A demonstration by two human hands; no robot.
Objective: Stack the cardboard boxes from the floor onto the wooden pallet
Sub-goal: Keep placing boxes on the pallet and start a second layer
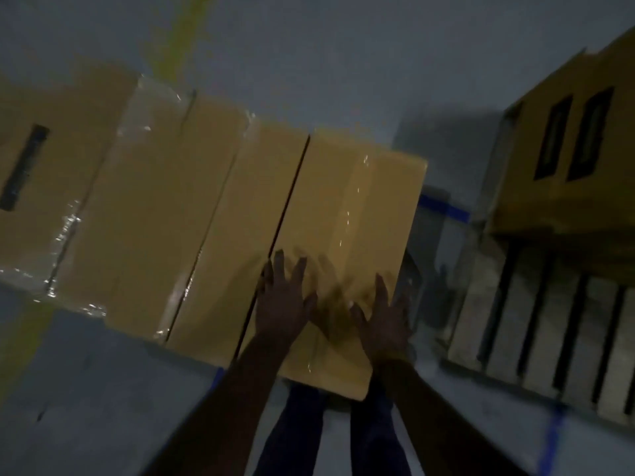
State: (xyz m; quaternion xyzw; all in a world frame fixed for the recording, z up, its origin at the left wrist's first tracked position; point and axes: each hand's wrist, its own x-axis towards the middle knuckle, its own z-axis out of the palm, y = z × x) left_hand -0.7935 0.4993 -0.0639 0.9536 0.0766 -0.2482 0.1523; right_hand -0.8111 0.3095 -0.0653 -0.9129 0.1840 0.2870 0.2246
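One cardboard box (pixel 567 149) already on the wooden pallet (pixel 549 324); roughly three floor boxes (pixel 213 214) left, blurry though. Both hands, left hand (pixel 283 304) and right hand (pixel 385 324), splayed, gripping nothing.

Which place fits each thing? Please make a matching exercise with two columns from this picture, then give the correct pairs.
Things
1. wooden pallet
2. box with two dark slots
3. left hand
4. yellow floor line

Places
A. over the nearest box on the floor
B. far floor, top left
C. on the floor at the right
D. on the pallet

Pairs: 1-C, 2-D, 3-A, 4-B

The nearest box is the rightmost of the floor row.
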